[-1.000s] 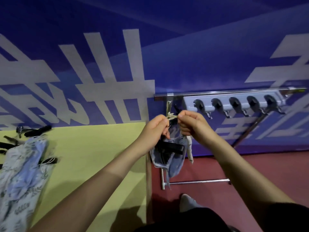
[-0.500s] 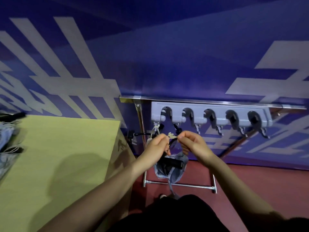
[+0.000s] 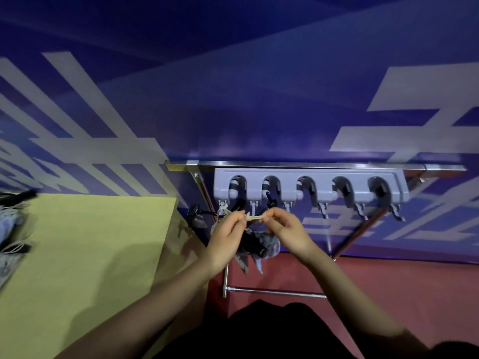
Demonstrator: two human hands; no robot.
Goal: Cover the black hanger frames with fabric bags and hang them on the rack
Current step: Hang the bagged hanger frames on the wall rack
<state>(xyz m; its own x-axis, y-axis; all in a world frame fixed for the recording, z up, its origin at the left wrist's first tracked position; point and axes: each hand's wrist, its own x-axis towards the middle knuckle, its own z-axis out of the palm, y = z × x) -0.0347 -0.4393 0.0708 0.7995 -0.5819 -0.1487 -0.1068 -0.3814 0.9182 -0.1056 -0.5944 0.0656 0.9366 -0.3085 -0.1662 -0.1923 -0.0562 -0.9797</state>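
Observation:
A pale cord (image 3: 254,218) is stretched between my two hands just below the grey hook rack (image 3: 308,189). My left hand (image 3: 228,237) pinches its left end and my right hand (image 3: 283,229) pinches its right end. Under the hands hangs a blue-grey fabric bag (image 3: 269,248) with a black hanger frame (image 3: 250,243) inside it. Another black frame (image 3: 197,216) with a cord loop hangs at the rack's leftmost hook (image 3: 223,205).
The rack sits on a chrome rail (image 3: 311,165) with metal legs against a blue wall. A yellow-green table (image 3: 85,255) stands at my left; more fabric bags and black frames (image 3: 13,229) lie at its far left edge. Red floor lies below.
The view has swung to the right and closer to the rack. Both hands have risen with the bag to just under the hooks, still holding the cord taut between them.

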